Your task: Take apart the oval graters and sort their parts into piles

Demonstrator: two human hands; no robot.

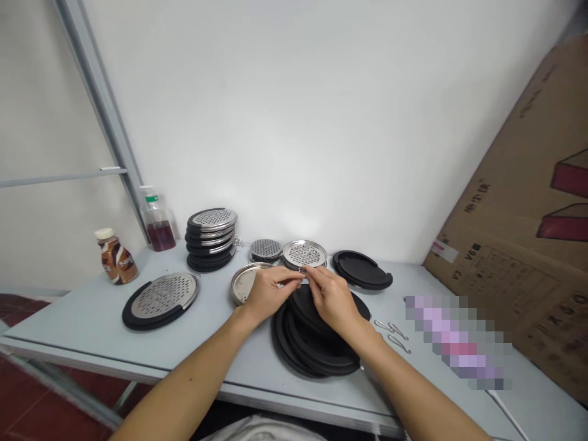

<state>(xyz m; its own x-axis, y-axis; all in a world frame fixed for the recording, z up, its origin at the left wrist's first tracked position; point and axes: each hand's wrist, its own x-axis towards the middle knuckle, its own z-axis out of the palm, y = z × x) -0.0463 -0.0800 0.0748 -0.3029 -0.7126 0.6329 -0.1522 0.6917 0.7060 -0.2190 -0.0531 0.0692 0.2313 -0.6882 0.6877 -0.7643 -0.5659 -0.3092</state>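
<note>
My left hand and my right hand meet fingertip to fingertip over the middle of the table, both closed in a pinch. A tiny glint of metal shows between the fingertips, too small to name. Beneath my right hand lies a stack of round black discs. Left of it, partly behind my left hand, are shallow round metal trays. Just beyond my fingertips stands a perforated metal disc on a small pile. Several bent wire hooks lie right of the black stack.
A tall stack of black-rimmed perforated discs stands at back left, with a single one before it. Further off are small perforated discs and a black disc. Bottles stand left; a large cardboard box leans right.
</note>
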